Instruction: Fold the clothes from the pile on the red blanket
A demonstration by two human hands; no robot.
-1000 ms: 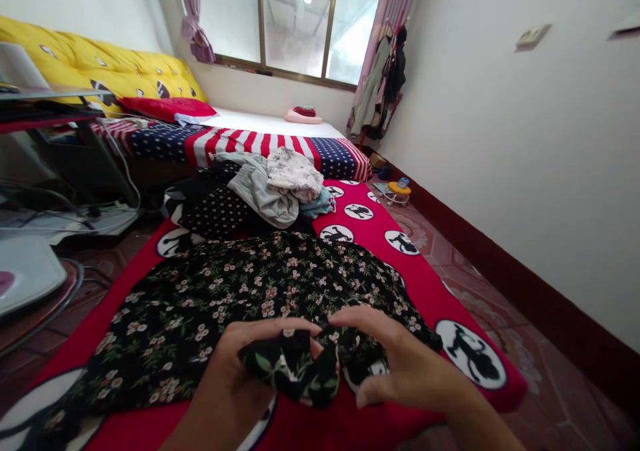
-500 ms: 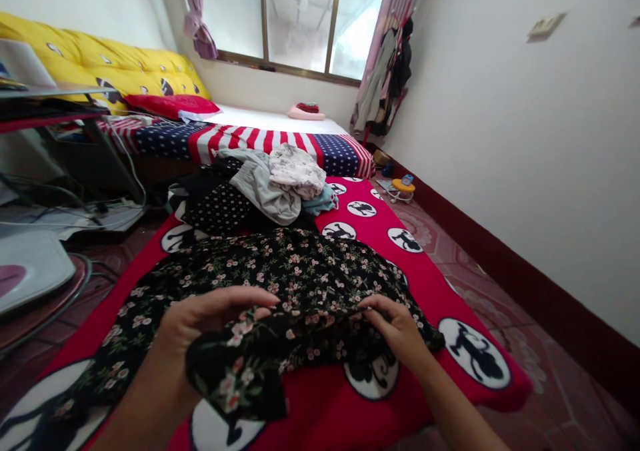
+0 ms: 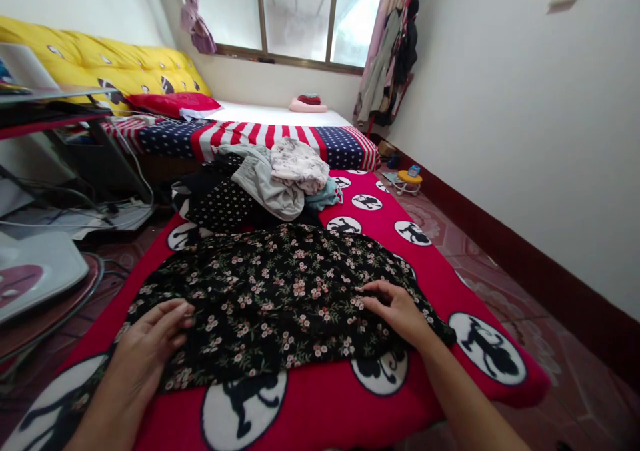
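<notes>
A black garment with small pink flowers (image 3: pixel 300 284) lies spread over the red blanket, its front edge fairly straight. Over its left part is my left hand (image 3: pixel 150 338), thumb and fingertips drawn together; no cloth shows pinched between them. My right hand (image 3: pixel 397 311) rests on the garment's right side, thumb and forefinger apart and the cloth lying flat beneath them. The red blanket (image 3: pixel 320 411) carries white circles with black figures.
Behind the garment is a heap of clothes (image 3: pixel 270 184), with grey, white and black dotted pieces. A bed with a striped and starred cover (image 3: pixel 260 134) stands beyond. At left are a desk (image 3: pixel 55 98) and a chair (image 3: pixel 40 271); a yellow stool (image 3: pixel 410 178) is near the right wall.
The garment's near edge, earlier lifted and folded up in both hands, now lies flat. My left hand has let go and moved left; my right hand has loosened its pinch.
</notes>
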